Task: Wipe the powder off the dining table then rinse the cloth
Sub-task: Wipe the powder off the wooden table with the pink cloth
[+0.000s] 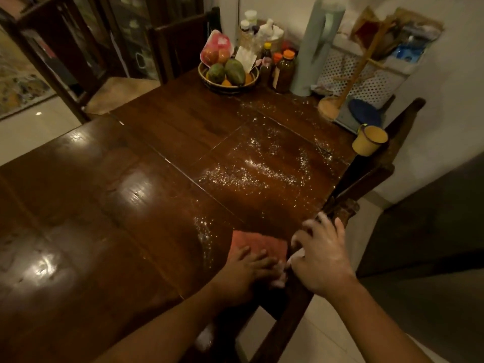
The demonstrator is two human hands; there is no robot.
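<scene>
Left hand [245, 271] lies flat, palm down, fingers spread, pressing a red cloth [262, 244] onto the dining table [104, 205] at its near right edge. Right hand [320, 255] sits just beside the cloth at that same edge, fingers loosely curled and half open, dusted white; can't tell if it grips anything. White powder [251, 174] is scattered over the right half of the table, densest mid-right, with a thin line trailing down to the cloth's left side. Left half of the table is glossy, no powder visible. Far edge carries a fruit basket [227, 74] and bottles [284, 69]. A yellow cup [369, 140] sits at the right edge. A chair back [366, 179] stands against the right edge.
</scene>
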